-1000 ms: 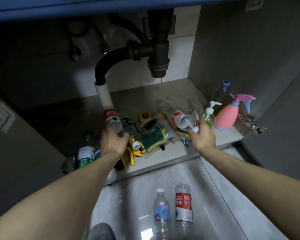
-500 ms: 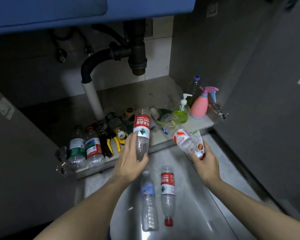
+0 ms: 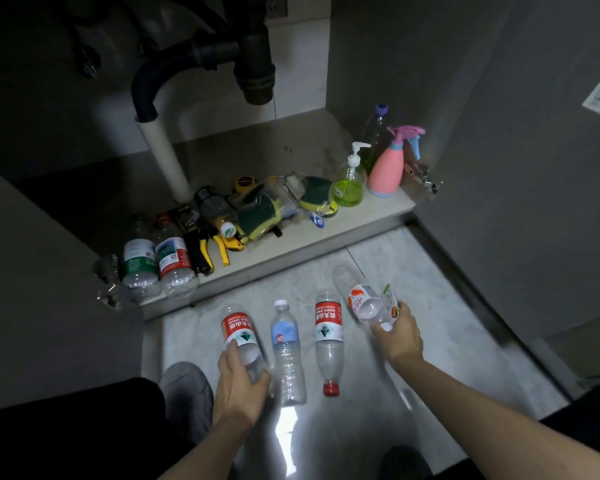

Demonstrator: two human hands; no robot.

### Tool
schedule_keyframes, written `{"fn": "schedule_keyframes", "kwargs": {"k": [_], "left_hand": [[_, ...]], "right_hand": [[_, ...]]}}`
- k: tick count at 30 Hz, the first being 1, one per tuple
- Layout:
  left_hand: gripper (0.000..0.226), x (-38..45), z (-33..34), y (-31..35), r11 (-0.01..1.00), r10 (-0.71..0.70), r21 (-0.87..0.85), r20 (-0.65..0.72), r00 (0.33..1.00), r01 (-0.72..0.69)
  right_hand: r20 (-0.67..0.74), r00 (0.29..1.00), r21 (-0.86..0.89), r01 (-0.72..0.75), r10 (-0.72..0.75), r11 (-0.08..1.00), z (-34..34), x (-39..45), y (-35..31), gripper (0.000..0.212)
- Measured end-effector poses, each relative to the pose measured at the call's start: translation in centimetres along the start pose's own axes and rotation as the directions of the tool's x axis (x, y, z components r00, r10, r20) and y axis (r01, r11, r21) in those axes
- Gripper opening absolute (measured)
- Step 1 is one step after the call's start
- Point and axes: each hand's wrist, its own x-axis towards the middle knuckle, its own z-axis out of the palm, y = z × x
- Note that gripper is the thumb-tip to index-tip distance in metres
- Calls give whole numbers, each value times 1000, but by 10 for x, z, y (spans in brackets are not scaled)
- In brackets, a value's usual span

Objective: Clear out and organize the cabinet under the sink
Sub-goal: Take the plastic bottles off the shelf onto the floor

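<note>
Gripping one red-labelled bottle with your left hand and an orange-labelled one with your right hand, fingers wrapped round each, you held both low over the floor, long axes running near-to-far beside two bottles lying there.

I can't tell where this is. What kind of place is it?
Most likely the cupboard under a kitchen or bathroom sink. A black drain pipe hangs overhead, a soap pump bottle and a pink spray bottle stand on the shelf.
</note>
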Motion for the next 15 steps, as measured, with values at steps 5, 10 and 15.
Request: {"fn": "schedule_keyframes", "kwargs": {"k": [5, 10, 15], "left_hand": [[90, 9, 6, -13, 993, -115, 21, 78, 990, 113], [79, 13, 0, -10, 990, -127, 85, 136, 983, 116], [51, 29, -26, 12, 984, -81, 163, 10, 997, 78]], "right_hand": [[38, 999, -42, 10, -9, 999, 9, 4, 11, 74], [60, 998, -90, 29, -24, 996, 5, 13, 4, 35], [-5, 990, -30, 137, -137, 990, 9, 13, -39, 29]]}}
